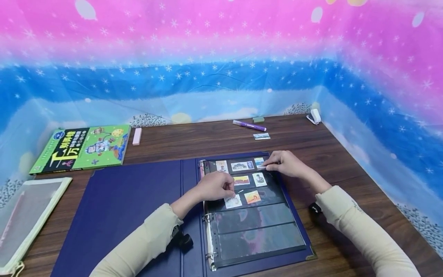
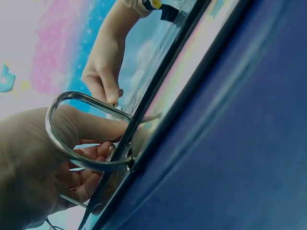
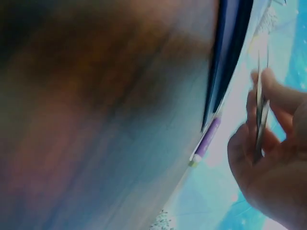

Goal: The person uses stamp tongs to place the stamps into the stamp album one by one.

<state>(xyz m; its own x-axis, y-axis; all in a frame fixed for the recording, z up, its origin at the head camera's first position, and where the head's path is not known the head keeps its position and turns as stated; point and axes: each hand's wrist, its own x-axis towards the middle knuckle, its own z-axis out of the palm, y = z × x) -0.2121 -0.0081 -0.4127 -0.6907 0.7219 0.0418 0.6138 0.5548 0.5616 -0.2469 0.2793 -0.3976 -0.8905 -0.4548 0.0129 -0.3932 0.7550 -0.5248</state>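
Note:
My right hand [image 1: 284,163] pinches a pair of metal tweezers [image 3: 259,115] between thumb and fingers. In the head view it is at the top right stamp [image 1: 258,161] of a black stock page [image 1: 256,217] in a blue ring album. My left hand [image 1: 215,185] lies over the page's left side, fingers bent, fingertips beside a pale stamp [image 1: 233,201]; I cannot tell whether they pinch anything. In the left wrist view, a metal binder ring [image 2: 53,127] crosses in front of the left hand. An orange stamp [image 1: 252,197] and several others sit in the upper rows.
The blue album cover [image 1: 138,207] lies spread to the left. Behind it are a green book [image 1: 100,144] and a pink bar [image 1: 137,136]. A purple marker [image 1: 249,125] and a loose stamp [image 1: 261,136] lie beyond the page. A mesh pouch [image 1: 31,215] occupies the left edge.

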